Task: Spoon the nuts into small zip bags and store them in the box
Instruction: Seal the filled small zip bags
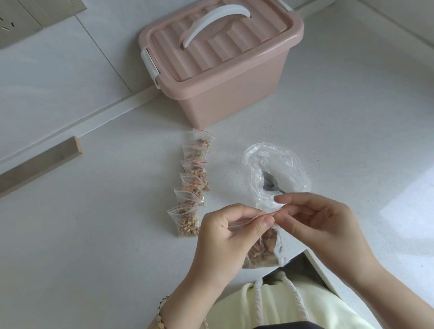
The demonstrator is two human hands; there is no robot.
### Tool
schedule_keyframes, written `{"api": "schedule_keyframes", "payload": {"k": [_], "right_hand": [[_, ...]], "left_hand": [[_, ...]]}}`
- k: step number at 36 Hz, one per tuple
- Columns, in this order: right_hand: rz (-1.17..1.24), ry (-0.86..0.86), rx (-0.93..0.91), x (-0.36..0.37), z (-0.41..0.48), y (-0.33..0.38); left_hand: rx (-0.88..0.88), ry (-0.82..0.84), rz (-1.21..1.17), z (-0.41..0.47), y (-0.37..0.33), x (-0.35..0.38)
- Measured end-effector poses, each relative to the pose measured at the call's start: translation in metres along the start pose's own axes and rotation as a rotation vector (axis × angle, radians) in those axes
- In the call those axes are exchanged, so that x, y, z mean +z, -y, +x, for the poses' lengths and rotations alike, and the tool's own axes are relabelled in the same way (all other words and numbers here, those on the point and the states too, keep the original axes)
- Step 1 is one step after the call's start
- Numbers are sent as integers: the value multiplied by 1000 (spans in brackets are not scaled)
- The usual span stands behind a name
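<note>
Both hands pinch the red zip strip of a filled small bag (261, 248): left hand (230, 230) at its left end, right hand (314, 216) at its right, nuts hanging below. Six sealed bags (191, 184) lie in a row beyond the left hand; past them stands the lidded pink box (224, 61).

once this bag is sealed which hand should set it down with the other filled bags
Left, probably. The left hand pinches the zip bag at its top, and the row of filled bags lies just to its left. The right hand would have to cross over.
</note>
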State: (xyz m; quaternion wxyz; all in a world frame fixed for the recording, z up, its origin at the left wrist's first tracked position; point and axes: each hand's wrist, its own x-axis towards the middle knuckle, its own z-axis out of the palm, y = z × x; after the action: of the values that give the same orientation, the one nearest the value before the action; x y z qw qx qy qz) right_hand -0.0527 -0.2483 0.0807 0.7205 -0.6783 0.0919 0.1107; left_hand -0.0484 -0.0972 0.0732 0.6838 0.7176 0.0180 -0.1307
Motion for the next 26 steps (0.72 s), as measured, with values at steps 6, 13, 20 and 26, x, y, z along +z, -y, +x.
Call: {"api": "schedule_keyframes", "payload": {"k": [6, 13, 20, 26], "right_hand": [[-188, 69, 6, -3, 1, -2], [-278, 39, -35, -7, 0, -5], [-228, 59, -78, -3, 2, -6], [-314, 253, -109, -6, 6, -2]], "left_hand": [[-75, 18, 7, -1, 1, -5], [-85, -10, 57, -4, 5, -16], [-37, -70, 24, -7, -2, -18], [-43, -23, 53, -8, -3, -15]]}}
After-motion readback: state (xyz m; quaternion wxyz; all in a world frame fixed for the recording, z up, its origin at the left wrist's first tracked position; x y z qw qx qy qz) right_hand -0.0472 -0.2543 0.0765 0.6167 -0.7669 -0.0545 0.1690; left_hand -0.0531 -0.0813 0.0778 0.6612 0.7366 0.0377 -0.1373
